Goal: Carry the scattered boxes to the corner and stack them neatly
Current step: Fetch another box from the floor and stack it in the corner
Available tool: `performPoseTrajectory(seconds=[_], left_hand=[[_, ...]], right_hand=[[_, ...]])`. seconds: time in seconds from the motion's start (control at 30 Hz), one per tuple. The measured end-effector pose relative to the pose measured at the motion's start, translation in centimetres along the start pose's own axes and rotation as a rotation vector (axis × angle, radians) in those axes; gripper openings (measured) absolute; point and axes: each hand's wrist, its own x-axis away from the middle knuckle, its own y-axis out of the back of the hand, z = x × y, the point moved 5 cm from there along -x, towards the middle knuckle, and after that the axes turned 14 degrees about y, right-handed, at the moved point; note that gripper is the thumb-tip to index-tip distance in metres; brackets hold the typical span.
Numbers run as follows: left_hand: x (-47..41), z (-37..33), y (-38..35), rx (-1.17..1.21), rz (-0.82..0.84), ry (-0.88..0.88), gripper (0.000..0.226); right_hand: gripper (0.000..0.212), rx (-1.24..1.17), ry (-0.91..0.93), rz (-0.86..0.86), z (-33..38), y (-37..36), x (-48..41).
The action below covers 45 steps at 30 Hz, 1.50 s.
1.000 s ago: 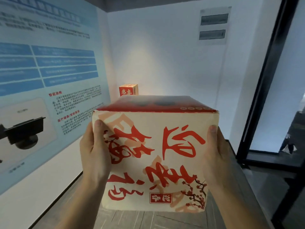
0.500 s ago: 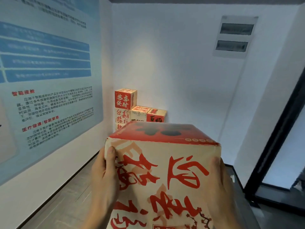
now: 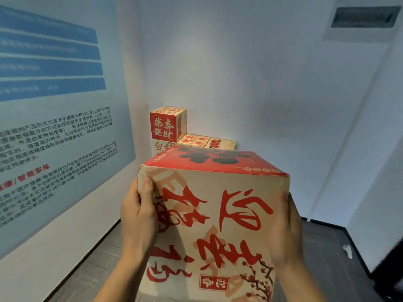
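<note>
The left hand [image 3: 139, 216] and right hand [image 3: 285, 232] press on opposite sides of a big cream cardboard box with red writing and a red top [image 3: 213, 219], carried in the air before the stack of similar small boxes [image 3: 172, 129] in the white corner.

You hold a printed cardboard box [image 3: 218, 214] whose cream front looks matt and slightly creased along its left edge, with flat red ink; its red top has a faint sheen. The stacked boxes [image 3: 172, 127] in the floor's far corner look like the same matt printed cardboard. The floor [image 3: 96, 262] has grey, wood-grain planks with a dull finish. The walls [image 3: 250, 83] are smooth, matt white paint, and the poster [image 3: 54, 105] on the left wall has a smooth, lightly glossy printed surface.
</note>
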Motion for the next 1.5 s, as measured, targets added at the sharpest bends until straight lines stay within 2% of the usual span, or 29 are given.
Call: performPoseTrajectory(seconds=[0.23,0.43,0.67,0.83,0.97,1.13,1.33,1.43,1.5], left_hand=[[-17.8,0.8,-6.1,-0.002,-0.110,-0.056,0.042],[-32.2,4.2,-11.6,0.009,-0.112,-0.044,0.036],[-49.6,10.8,-20.3,0.028,0.015,0.031,0.041],[-60.5,11.9,-28.0,0.039,0.126,0.039,0.045],[-68.2,14.2,-32.8,0.045,0.138,0.042,0.042],[-76.7,19.3,-39.3,0.000,0.068,0.056,0.048],[-86.3,25.3,-48.0,-0.073,-0.068,0.103,0.050],[-90.8,26.7,-51.5,-0.073,-0.121,0.113,0.053],[-93.4,27.7,-53.4,-0.078,-0.141,0.146,0.051]], right_hand=[[0.052,-0.035,0.003,0.108,-6.2,-11.2,-17.5],[0.048,-0.009,0.019,0.119,-13.0,-19.5,-29.4],[0.054,0.055,0.006,0.034,-22.3,-27.1,-41.8],[0.044,0.092,0.039,-0.040,-25.0,-30.0,-51.9],[0.038,0.116,0.059,-0.067,-29.1,-32.8,-59.6],[0.034,0.149,0.043,-0.040,-38.0,-36.1,-69.4],[0.050,0.142,-0.014,0.017,-48.4,-40.0,-83.3],[0.049,0.103,-0.052,0.029,-52.0,-42.3,-89.7],[0.056,0.081,-0.072,0.037,-54.1,-43.7,-92.8]])
